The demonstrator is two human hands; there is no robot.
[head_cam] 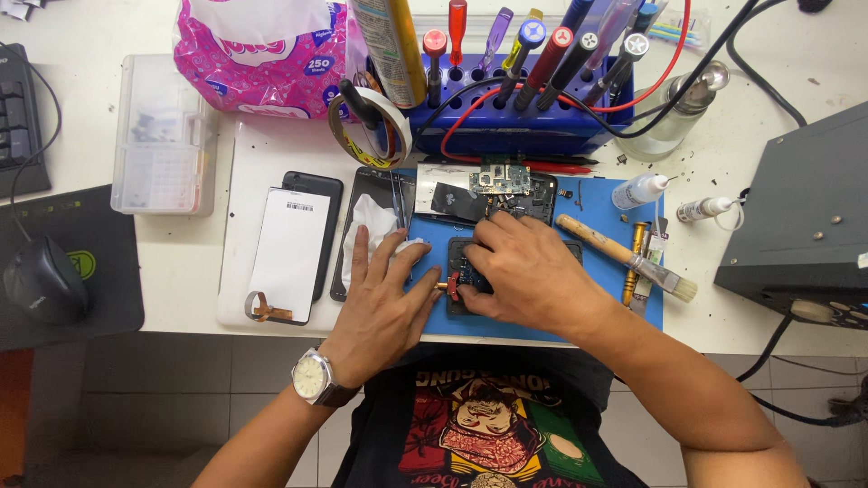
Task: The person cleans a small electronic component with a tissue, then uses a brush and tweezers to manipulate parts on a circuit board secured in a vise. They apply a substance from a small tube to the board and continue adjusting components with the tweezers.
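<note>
My left hand [384, 294] lies flat on the blue work mat [624, 312], fingers spread over a white tissue [371, 221] and the edge of an opened phone body [375, 194]. Its thumb touches a small red-tipped tool [449, 286]. My right hand [524, 271] is curled over a small dark circuit board [459, 271] on the mat, fingers pressing on it; what the fingertips pinch is hidden. Just behind the hands a disassembled phone [493, 194] lies open with a green board exposed.
A white screen panel [289, 253] lies on a black phone at left, beside a clear parts box [163, 136]. A brush [624, 258], small bottles [642, 190], a blue tool rack [515, 99], a tape roll [371, 126] and a dark machine [800, 217] surround the mat. A mouse [41, 280] sits far left.
</note>
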